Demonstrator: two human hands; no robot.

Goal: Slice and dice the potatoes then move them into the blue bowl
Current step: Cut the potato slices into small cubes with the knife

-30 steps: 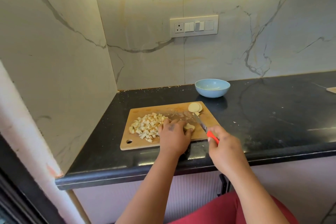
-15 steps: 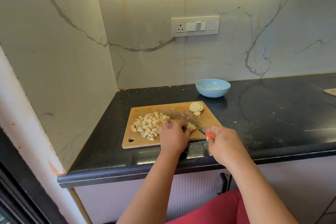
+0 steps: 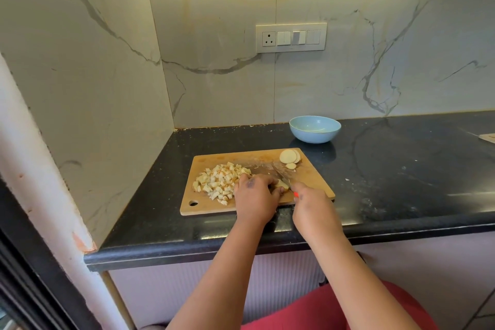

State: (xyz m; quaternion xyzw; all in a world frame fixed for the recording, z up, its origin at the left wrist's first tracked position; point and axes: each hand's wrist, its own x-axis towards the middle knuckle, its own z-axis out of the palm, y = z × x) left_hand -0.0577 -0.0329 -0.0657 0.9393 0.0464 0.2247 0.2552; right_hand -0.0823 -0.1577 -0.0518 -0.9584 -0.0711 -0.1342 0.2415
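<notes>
the left hand (image 3: 254, 197) is curled over a small potato piece (image 3: 281, 184) near the front of the cutting board (image 3: 316, 181), its fingertips pinning the piece down. the right hand (image 3: 312, 203) is closed round the orange handle of a knife (image 3: 282, 178), whose blade is laid across the piece just beside the left fingertips. a heap of diced potato (image 3: 219, 182) is spread over the left half of the board, and a few uncut round slices (image 3: 289, 157) are stacked at the far right corner. the blue bowl (image 3: 314, 128) stands on the black counter (image 3: 401, 169) just behind the board and appears to hold no potato yet.

the raw potato is judged to be firm but wet and slippery on its cut faces, so a small piece is likely to skid under the blade unless it is pressed flat side down. the dice are light and loose; they are probably best scooped in handfuls or scraped from the board's edge into the bowl.
</notes>
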